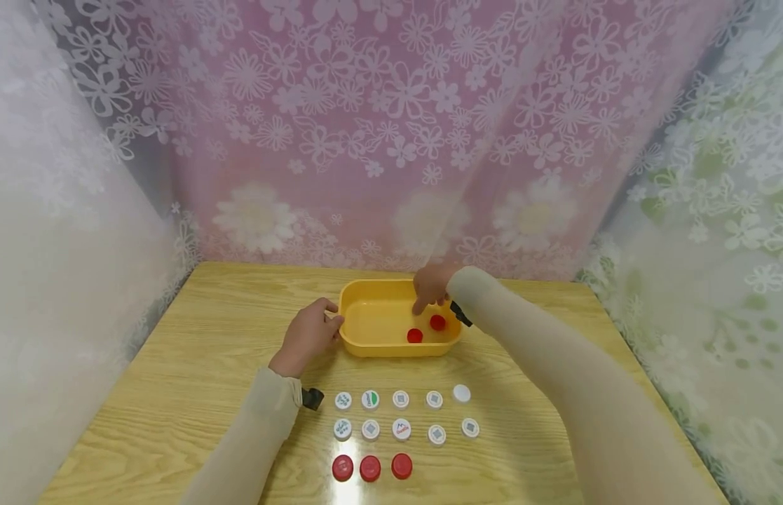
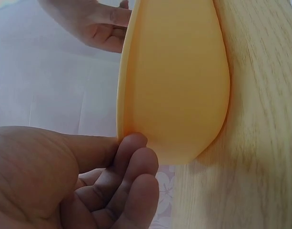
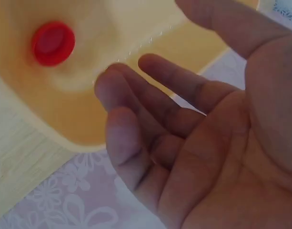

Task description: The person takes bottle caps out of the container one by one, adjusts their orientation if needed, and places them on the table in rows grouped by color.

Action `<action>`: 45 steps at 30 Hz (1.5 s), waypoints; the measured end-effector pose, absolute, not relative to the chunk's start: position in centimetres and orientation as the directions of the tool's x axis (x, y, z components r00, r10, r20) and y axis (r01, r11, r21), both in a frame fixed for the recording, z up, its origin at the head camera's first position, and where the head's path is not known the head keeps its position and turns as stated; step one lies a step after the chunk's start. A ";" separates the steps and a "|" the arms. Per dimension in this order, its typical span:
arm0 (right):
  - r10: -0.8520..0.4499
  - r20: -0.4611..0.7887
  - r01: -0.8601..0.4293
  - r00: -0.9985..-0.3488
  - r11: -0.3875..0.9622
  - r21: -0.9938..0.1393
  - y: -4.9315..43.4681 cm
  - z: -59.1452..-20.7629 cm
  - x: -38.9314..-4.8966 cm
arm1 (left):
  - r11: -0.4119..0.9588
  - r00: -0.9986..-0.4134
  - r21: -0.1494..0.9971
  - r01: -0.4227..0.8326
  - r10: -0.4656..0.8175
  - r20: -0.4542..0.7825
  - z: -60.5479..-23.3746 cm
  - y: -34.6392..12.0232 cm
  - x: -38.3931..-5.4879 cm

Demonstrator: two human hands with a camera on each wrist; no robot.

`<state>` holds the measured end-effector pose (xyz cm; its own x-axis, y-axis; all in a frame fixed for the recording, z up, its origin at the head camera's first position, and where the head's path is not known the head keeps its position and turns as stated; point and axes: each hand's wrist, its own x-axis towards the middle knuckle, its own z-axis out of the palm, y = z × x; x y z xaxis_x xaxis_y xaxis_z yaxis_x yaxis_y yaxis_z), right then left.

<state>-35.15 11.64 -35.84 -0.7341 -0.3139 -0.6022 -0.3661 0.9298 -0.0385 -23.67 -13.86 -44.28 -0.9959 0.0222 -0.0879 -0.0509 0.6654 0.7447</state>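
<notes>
A yellow plastic tub [image 1: 373, 345] stands near the back of the wooden table. My left hand [image 1: 309, 335] pinches its left rim between thumb and fingers, which the left wrist view [image 2: 84, 176] also shows from close by. Over the tub's right side reaches my right hand [image 1: 434, 283], fingers loosely bent and no object between them. Inside the tub, below that hand, lie two red bottle caps, one nearer the front [image 1: 415, 336] and one farther right [image 1: 438, 322]. The right wrist view shows one red cap [image 3: 53, 43] on the tub floor, apart from the fingertips [image 3: 121, 125].
Several white bottle caps [image 1: 400, 399] with printed tops lie in two rows in front of the tub. One cap [image 1: 462, 393] looks plain. Nearest me is a row of three red caps [image 1: 369, 468]. Flowered curtains [image 1: 391, 140] hang behind and on both sides of the table.
</notes>
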 end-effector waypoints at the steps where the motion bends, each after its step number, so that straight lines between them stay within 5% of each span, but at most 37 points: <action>1: -0.301 -0.625 -0.358 -0.720 0.933 -0.036 11.4 -36.0 -35.1 | 0.667 -0.996 0.744 -0.047 0.023 -0.084 -44.3 -13.8 -23.7; 12: -0.286 -0.648 -0.486 -0.706 0.862 0.148 10.2 -40.9 -34.6 | 0.669 -0.997 0.742 -0.039 0.019 -0.070 -44.1 -13.7 -23.6; 30: -0.402 -0.621 -0.532 -0.673 0.846 0.029 9.6 -41.5 -33.9 | 0.669 -0.998 0.742 -0.041 0.011 -0.065 -44.4 -13.8 -23.7; 37: -0.654 -0.384 -0.671 -0.651 0.733 -0.110 11.0 -37.7 -32.9 | 0.659 -0.997 0.751 -0.041 0.022 -0.074 -44.5 -13.9 -23.6; 45: -0.783 -0.056 -0.759 -0.620 0.616 -0.211 13.7 -36.1 -25.2 | 0.667 -0.998 0.744 -0.035 0.012 -0.058 -44.6 -13.8 -23.7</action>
